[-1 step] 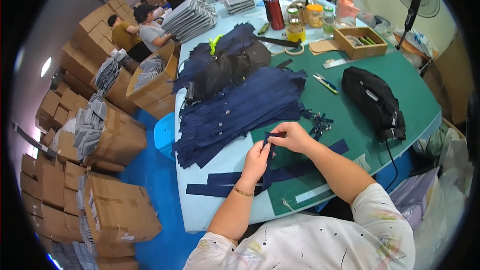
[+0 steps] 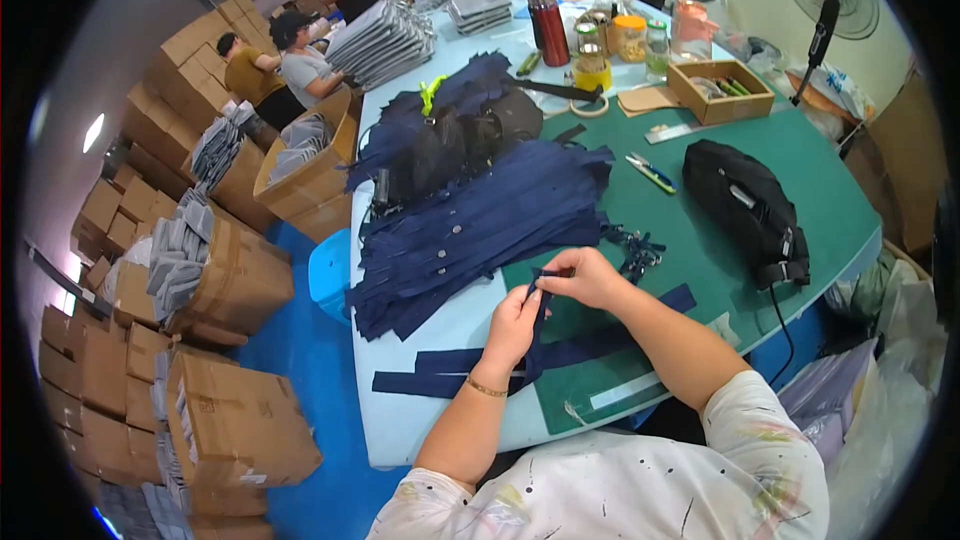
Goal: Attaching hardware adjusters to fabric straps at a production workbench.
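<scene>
My left hand is closed, pinching the upper end of a navy fabric strip above the table's near edge. My right hand meets it there, thumb and fingers closed on the same end. The strip hangs down from the hands. More navy strips lie crosswise beneath my hands and forearms. Beyond them spreads a thick pile of navy strips with a few round metal pieces on it. Small navy pieces with metal clasps lie just past my right hand.
A black bag with a cord lies right on the green mat. Snips, a wooden box, jars and a red flask stand farther back. Cartons and a blue bin are left; co-workers stand at the far end.
</scene>
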A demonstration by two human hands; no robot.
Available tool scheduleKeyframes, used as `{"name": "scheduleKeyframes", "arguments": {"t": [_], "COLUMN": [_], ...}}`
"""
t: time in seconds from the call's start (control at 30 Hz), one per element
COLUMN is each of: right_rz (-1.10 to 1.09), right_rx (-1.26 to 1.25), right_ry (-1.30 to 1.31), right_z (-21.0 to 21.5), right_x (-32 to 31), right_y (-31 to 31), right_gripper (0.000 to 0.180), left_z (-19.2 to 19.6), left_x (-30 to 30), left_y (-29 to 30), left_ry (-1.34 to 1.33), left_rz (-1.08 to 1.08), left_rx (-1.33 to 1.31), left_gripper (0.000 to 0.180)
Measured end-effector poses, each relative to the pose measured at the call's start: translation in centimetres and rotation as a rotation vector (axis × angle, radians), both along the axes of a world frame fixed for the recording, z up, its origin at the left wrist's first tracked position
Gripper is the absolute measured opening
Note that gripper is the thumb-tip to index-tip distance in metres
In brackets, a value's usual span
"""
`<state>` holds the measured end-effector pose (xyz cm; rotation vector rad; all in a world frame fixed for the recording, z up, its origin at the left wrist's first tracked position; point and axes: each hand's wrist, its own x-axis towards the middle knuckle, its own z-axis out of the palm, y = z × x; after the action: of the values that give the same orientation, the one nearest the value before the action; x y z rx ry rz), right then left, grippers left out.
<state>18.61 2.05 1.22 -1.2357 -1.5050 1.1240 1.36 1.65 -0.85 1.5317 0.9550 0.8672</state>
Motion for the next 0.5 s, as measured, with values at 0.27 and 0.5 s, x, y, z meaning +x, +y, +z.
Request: {"name": "scheduleKeyframes", "arguments": {"t": [0.27,0.5], "right_rz": [-0.025,0.104], "right_rx": [0.036,0.312], "right_ry": [0.090,0.186], "right_z": [-0.5,-0.3], "right_x": [0.4,-0.7], "right_y": [0.5,-0.2], "right_gripper": [0.015,0.005], "left_z": [0.4,1.4], "left_x": [-0.3,-0.7], "left_y": [0.0,0.1], "left_ry": [-0.095,-0.214], "left_rz": [-0.027,-0.021], "left_rx": [-0.176,0.039], "left_gripper": [0.021,0.022]}}
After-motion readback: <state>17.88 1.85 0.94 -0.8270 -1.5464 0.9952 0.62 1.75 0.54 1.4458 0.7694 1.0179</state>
